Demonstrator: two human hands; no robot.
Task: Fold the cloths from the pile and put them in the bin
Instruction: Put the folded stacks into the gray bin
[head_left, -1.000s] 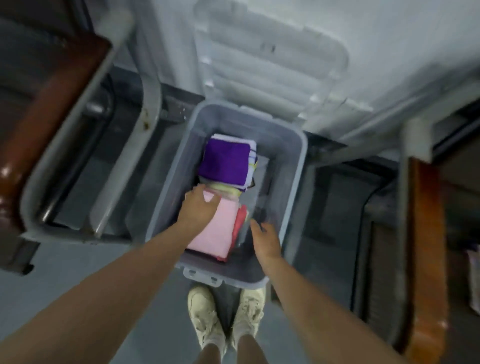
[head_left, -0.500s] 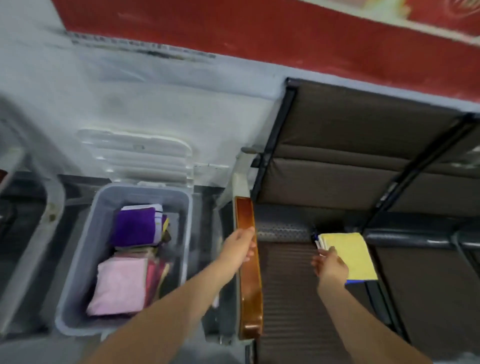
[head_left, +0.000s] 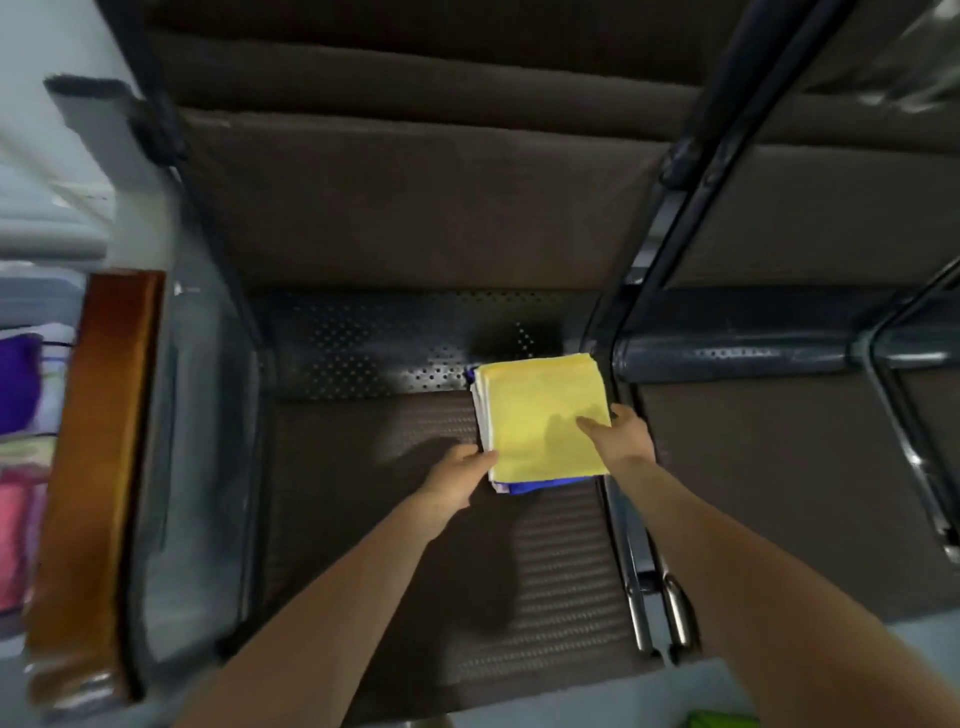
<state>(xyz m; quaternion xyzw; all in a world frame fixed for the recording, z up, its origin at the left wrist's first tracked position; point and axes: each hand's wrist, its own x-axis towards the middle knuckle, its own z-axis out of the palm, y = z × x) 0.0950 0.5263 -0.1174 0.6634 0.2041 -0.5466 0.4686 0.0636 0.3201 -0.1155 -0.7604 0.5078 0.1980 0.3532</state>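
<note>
A stack of cloths lies on the dark perforated bench seat (head_left: 363, 519), with a yellow cloth (head_left: 540, 415) on top and a blue cloth (head_left: 535, 486) showing at its near edge. My right hand (head_left: 621, 434) is at the stack's right side, thumb on top of the yellow cloth and fingers around its edge. The fingertips of my left hand (head_left: 460, 470) touch the stack's left edge. The bin (head_left: 36, 296) is cut off at the far left; it holds a folded purple cloth (head_left: 18, 382) and a pink cloth (head_left: 10, 545).
A brown wooden armrest (head_left: 98, 467) on a grey frame stands between the bin and the seat. The padded backrest (head_left: 415, 208) rises behind the stack. A metal divider (head_left: 639, 571) separates this seat from the neighbouring one on the right.
My view swung right from the bin to the bench seat. My left hand left the armrest and reached the stack's left edge. My right hand shifted to the stack's right side.
</note>
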